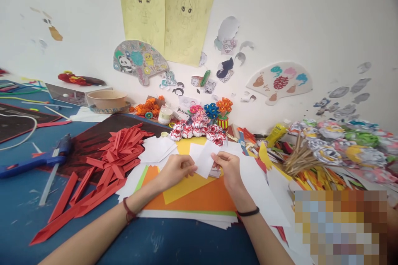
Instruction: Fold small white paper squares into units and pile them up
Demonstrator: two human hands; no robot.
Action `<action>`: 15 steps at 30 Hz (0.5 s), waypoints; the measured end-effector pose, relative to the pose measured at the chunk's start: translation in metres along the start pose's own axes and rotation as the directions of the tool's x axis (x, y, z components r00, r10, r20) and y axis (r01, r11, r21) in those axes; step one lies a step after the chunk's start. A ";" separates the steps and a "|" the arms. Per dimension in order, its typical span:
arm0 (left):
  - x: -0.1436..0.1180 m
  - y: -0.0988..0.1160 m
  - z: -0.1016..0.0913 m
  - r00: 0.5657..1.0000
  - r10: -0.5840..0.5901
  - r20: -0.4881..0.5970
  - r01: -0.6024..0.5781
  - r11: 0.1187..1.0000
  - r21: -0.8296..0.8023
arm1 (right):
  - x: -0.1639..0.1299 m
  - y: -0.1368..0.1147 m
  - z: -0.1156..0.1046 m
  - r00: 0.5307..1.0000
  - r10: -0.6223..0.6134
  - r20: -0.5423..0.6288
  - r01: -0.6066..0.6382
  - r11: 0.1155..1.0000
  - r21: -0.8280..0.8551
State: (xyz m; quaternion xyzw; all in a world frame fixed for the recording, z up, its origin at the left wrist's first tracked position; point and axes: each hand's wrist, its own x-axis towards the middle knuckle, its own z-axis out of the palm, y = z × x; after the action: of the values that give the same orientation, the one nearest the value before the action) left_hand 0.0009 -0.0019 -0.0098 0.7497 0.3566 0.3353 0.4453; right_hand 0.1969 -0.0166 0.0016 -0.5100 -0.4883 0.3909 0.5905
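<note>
A small white square sheet of paper [205, 160] was held between both hands above the middle of the tabletop [27, 215]. The fingers [192, 168] of the left hand [175, 169] were closed on its left edge, and the fingers [217, 156] of the right hand [230, 167] were pinched on its upper right edge, so that the sheet was tilted up off the surface. A red cord bracelet [128, 210] was worn on the left wrist and a black band [248, 213] on the right.

Directly under the hands, a stack of orange, yellow and green paper sheets [199, 198] was spread flat, with larger white sheets [261, 192] lying beside it towards the right. Just beyond the left hand, more small white squares [157, 149] were piled. Further left, a heap of folded red paper strips [108, 161] was scattered, and a blue glue gun [40, 158] was laid near the left edge. Along the far edge, against the wall, red-and-white paper balls [195, 131] and small paper flowers [214, 109] were ranged. Near the right edge, a bundle of wooden sticks [300, 159] was lying among patterned paper flowers [351, 140].
</note>
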 end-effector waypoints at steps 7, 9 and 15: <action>0.002 0.001 -0.004 0.986 0.066 -0.152 -0.029 0.973 0.230 | -0.004 0.004 0.006 0.954 0.082 0.288 -0.073 0.997 -0.039; 0.003 0.003 -0.006 0.982 0.066 -0.175 -0.034 0.983 0.182 | -0.005 0.006 0.010 0.904 0.130 0.407 -0.116 0.991 -0.061; 0.001 0.009 -0.006 0.996 0.087 -0.038 -0.078 0.981 0.180 | -0.003 0.007 0.008 0.928 0.068 0.368 -0.028 0.993 -0.112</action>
State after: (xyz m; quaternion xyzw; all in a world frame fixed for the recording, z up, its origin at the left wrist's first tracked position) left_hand -0.0017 -0.0017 0.0013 0.7929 0.3639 0.3373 0.3538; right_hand 0.1886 -0.0167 -0.0057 -0.4689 -0.5981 0.4684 0.4505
